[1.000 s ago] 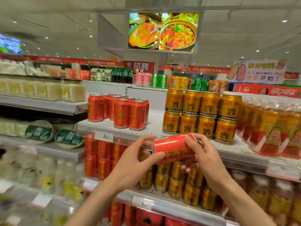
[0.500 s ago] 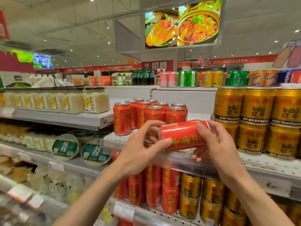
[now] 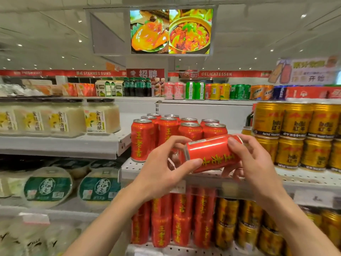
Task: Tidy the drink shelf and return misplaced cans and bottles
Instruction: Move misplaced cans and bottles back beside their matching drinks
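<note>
A red can with yellow characters point(image 3: 212, 153) lies sideways in the air in front of the white perforated shelf point(image 3: 299, 177). My left hand point(image 3: 162, 172) grips its left end with thumb below and fingers above. My right hand point(image 3: 252, 161) holds its right end, fingers curled over the top. Right behind it, several upright red cans of the same kind point(image 3: 143, 140) stand in a group on that shelf.
Gold cans point(image 3: 289, 145) are stacked two high to the right. Jars of pale rice wine point(image 3: 100, 118) fill the left shelf, with round green-labelled tubs point(image 3: 48, 187) below. More red cans point(image 3: 162, 224) and gold cans point(image 3: 228, 224) stand on the lower shelf. Mixed drinks line the top shelf point(image 3: 195, 90).
The view has closed in on the shelf and the held can now sits right in front of the red can group. Both hands keep their hold on it.
</note>
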### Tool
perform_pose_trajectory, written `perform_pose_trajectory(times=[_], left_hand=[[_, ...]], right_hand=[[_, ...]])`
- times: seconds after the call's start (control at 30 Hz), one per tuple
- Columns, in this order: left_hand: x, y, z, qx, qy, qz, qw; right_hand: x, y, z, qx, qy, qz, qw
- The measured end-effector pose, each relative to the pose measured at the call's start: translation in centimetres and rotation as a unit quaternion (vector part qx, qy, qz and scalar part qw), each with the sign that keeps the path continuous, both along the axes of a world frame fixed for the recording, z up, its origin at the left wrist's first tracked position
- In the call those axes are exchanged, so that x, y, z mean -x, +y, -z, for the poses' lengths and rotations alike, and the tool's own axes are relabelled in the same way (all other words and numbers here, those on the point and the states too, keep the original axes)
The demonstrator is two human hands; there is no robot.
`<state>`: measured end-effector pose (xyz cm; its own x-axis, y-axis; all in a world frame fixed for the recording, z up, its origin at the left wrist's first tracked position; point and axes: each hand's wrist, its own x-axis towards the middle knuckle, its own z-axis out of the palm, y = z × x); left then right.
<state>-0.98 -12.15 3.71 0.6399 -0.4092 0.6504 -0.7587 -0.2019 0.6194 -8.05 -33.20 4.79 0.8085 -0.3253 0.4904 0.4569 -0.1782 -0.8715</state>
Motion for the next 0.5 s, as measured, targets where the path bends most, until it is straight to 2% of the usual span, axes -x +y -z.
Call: perform_pose_trajectory(times=[0.27,0.5], left_hand=[[-1.6,6.2,0.6,-0.067,-0.066,0.022,0.995],[-3.1,9.9,-1.1,-0.148,-0.197,-0.088,0.965]], right_hand=[[1.8,7.3,-0.2,0.041,-0.008,0.078,0.996],[0.0,10.8,-2.9,0.152,-0.014,0.130,0.980]])
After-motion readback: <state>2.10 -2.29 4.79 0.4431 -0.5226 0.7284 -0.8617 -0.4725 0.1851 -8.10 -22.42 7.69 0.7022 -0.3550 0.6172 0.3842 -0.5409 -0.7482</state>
